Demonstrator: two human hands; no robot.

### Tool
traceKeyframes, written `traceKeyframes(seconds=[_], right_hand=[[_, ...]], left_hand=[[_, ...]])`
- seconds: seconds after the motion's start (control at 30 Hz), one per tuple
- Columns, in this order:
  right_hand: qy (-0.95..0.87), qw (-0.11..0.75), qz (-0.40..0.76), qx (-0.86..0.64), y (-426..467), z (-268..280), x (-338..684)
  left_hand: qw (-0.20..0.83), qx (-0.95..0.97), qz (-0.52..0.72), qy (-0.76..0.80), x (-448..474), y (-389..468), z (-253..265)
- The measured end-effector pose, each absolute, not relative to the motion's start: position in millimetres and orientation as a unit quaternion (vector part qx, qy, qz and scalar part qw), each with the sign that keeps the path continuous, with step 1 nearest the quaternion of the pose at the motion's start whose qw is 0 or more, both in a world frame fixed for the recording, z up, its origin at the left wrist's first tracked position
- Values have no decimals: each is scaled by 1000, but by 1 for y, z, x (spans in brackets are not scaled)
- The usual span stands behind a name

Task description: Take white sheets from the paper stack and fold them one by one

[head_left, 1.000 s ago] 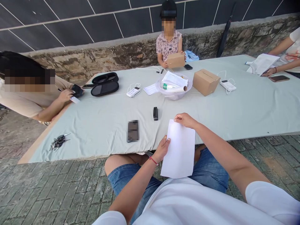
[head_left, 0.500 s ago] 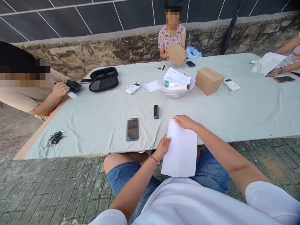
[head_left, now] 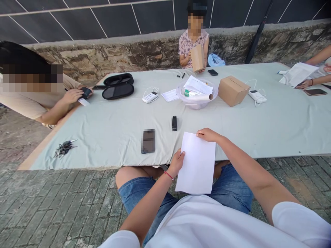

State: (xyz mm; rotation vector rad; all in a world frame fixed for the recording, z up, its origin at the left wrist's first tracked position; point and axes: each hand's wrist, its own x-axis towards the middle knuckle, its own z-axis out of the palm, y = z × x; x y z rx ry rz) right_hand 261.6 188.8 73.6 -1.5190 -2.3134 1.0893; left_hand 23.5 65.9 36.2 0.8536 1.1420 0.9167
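White paper [head_left: 196, 165] is held above my lap at the table's near edge; I cannot tell how many sheets there are. My left hand [head_left: 177, 162] pinches its left side, thumb on top. Gripping the top edge is my right hand [head_left: 207, 134], its fingers closed over the paper. Just past the paper lies a small black stapler [head_left: 174, 123]. To its left rests a dark phone [head_left: 148, 141], partly blurred out.
On the cloth-covered table [head_left: 116, 131] stand a plastic basin [head_left: 196, 103] of papers, a cardboard box [head_left: 232, 91], an open black case [head_left: 117, 91] and keys [head_left: 64, 148]. Across from me a person holds a carton [head_left: 197, 58]. Other people sit left and right.
My right hand has shifted slightly right along the paper's top edge. The person opposite has turned the cardboard piece, which now shows as a box. The view has moved a little.
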Motion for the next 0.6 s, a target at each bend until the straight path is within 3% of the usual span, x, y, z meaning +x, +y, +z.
traceKeyframes(seconds=[0.47, 0.6], right_hand=[[-767, 58, 384, -511, 191, 64, 290], [-732, 93, 425, -524, 186, 57, 297]], left_hand=[[610, 358, 416, 572, 21, 69, 21], [609, 356, 415, 575, 23, 69, 19]])
